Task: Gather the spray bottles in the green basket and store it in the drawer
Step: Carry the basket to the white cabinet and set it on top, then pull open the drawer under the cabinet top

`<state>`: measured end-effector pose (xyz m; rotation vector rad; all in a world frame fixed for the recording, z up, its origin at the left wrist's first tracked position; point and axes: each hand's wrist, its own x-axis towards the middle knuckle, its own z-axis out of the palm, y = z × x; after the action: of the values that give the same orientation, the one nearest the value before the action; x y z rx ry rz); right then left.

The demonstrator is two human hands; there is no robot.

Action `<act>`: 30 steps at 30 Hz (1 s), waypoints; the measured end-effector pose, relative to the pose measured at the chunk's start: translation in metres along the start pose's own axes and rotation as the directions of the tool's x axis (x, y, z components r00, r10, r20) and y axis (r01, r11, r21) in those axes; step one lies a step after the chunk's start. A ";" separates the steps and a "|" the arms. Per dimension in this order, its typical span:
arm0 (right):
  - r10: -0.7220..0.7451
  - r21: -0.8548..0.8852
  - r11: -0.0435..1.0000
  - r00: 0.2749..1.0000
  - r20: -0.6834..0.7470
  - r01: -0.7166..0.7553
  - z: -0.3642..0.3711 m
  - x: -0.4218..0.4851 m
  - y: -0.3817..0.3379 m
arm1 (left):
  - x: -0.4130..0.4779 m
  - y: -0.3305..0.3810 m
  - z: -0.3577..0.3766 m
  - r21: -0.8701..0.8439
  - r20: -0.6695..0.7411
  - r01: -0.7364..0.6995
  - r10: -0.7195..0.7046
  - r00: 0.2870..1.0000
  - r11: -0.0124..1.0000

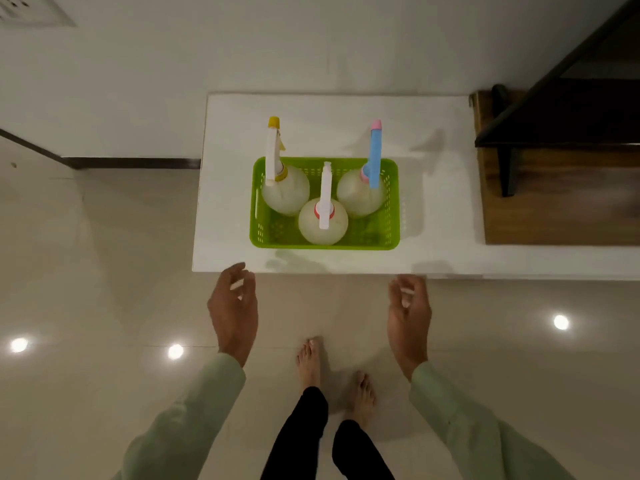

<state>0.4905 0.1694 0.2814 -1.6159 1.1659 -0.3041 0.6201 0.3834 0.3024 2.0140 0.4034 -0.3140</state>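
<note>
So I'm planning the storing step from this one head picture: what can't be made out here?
- The drawer: none visible in the head view; the white top, seen from above, hides whatever front lies below.
- Green basket floor: largely covered by the three spray bottles.
- Bottle fill level: the top-down angle hides it.
- Dark wooden furniture: cut off by the right edge.
- Left hand and right hand palms: face away; fingers look loosely open, holding nothing.

Spray bottles point(323, 220) (three, upright) in green basket point(393, 216)

Glossy beige floor tiles point(104, 254) mirror three ceiling lights. A white counter point(443, 202) meets a pale wall point(242, 46) — dark wooden furniture point(561, 202) stands alongside.
</note>
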 end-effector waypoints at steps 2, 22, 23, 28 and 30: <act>0.263 0.100 0.958 0.962 0.075 -0.270 0.007 -0.008 0.025 | -0.005 -0.030 0.009 -0.133 0.039 0.218 -0.215 0.976 0.967; 0.526 0.825 0.028 0.710 0.468 -0.564 0.177 0.131 0.230 | 0.157 -0.222 0.147 -0.697 0.530 0.704 -0.564 0.633 0.135; 0.520 0.826 0.018 0.711 0.473 -0.563 0.178 0.134 0.234 | 0.161 -0.226 0.149 -0.709 0.538 0.695 -0.545 0.643 0.120; 0.467 0.813 0.007 0.721 0.512 -0.582 0.171 0.125 0.250 | 0.154 -0.248 0.145 -0.700 0.565 0.702 -0.501 0.655 0.129; 0.490 0.815 0.015 0.714 0.500 -0.580 0.166 0.113 0.251 | 0.147 -0.251 0.137 -0.701 0.572 0.705 -0.503 0.648 0.110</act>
<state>0.5292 0.1903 -0.0368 0.0278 1.0684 -0.3251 0.6437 0.3907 -0.0187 0.5822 1.0494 -0.6386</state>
